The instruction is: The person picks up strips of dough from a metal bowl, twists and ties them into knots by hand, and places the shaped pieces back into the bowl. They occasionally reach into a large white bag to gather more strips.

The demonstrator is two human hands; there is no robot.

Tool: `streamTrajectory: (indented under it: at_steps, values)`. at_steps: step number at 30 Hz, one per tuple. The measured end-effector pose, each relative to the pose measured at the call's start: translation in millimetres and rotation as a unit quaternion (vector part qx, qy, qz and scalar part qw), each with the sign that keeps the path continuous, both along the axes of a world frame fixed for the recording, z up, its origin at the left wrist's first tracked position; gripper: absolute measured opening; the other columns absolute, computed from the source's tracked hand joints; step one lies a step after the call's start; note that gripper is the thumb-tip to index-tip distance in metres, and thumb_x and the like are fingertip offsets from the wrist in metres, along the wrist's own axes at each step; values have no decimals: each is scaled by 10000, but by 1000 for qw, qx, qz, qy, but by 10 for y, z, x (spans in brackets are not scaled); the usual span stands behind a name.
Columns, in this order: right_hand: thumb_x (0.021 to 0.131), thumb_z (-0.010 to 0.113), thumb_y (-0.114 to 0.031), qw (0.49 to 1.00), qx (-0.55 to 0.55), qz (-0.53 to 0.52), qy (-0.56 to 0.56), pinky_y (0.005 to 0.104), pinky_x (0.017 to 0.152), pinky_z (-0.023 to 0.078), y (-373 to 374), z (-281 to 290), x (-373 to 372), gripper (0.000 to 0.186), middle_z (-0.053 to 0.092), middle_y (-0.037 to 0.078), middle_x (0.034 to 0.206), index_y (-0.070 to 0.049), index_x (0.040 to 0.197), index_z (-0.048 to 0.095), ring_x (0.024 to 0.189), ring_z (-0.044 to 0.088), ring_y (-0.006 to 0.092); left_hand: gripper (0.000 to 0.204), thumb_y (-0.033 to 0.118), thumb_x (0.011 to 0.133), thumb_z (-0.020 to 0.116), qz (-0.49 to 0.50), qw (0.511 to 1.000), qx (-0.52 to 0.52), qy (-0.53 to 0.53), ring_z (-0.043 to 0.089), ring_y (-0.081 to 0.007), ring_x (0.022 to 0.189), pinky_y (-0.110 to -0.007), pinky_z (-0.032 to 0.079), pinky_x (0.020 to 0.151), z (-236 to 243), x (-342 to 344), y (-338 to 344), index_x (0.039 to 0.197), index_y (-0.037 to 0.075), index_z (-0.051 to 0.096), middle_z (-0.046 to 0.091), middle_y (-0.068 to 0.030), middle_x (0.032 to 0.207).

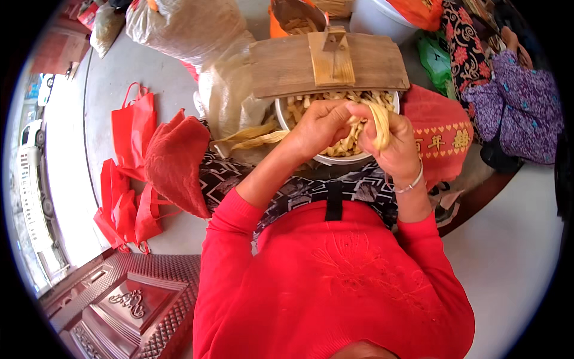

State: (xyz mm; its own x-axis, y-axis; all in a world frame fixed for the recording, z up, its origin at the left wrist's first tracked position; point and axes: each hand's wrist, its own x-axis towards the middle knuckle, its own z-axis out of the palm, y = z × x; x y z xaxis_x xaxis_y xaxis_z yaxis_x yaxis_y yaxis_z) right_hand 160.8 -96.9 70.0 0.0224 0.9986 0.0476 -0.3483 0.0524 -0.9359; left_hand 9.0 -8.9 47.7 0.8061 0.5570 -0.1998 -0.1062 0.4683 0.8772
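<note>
My right hand [394,143] is closed around a folded, pale yellow fibrous strip [381,127], which loops over its fingers. Fingers bent, my left hand [323,124] meets it at the thumb and pinches at the same bundle; its fingertips are partly hidden. Both hands are above a round metal basin [342,160] holding many short, yellowish cut pieces [347,145]. Across the basin's far side lies a wooden board [281,67] with a smaller wood block [332,60] fixed on it. Longer yellow strips [258,139] lie left of the basin, near my left forearm.
Red cloths [178,164] [436,134] lie by both my knees. Red bags [134,128] lie on the floor at left. A large plastic sack [191,30], an orange container [280,24] and a white bucket [379,21] stand beyond. Another person's purple sleeve [520,102] shows at right.
</note>
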Motion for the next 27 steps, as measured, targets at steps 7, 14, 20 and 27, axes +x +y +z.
streamTrajectory:
  at_steps: [7, 14, 20, 27]
  values:
    - [921, 579, -104, 884, 13, -225, -410, 254, 729, 527, 277, -665, 83, 214, 710, 89, 1022, -47, 1110, 661, 850, 678, 150, 229, 157, 933, 575, 36, 996, -83, -14, 324, -39, 532, -194, 237, 448, -312, 304, -137, 1134, 62, 516, 423, 28, 672]
    - [911, 578, -105, 826, 10, -219, -519, 272, 678, 544, 223, -536, 101, 197, 717, 76, 915, -79, 1081, 674, 814, 705, 214, 86, 148, 934, 583, -39, 986, -162, 11, 341, -49, 494, -202, 243, 434, -606, 214, -52, 950, 64, 568, 456, 21, 641]
    - [902, 619, -137, 810, 1, -149, -567, 310, 616, 494, 114, -742, 209, 115, 659, 66, 817, -54, 906, 699, 715, 643, 192, 105, 138, 930, 568, 14, 930, 305, 206, 506, -139, 541, -263, 395, 504, -597, 95, -65, 940, 37, 593, 515, -15, 611]
    - [939, 599, -231, 967, -247, -22, 55, 271, 766, 476, -40, -858, 97, 241, 658, 1, 913, -10, 1006, 670, 857, 610, 118, 350, 27, 808, 608, 85, 775, 593, 198, 617, -315, 940, -390, 498, 798, -541, 70, -151, 1157, 55, 609, 646, -137, 1027]
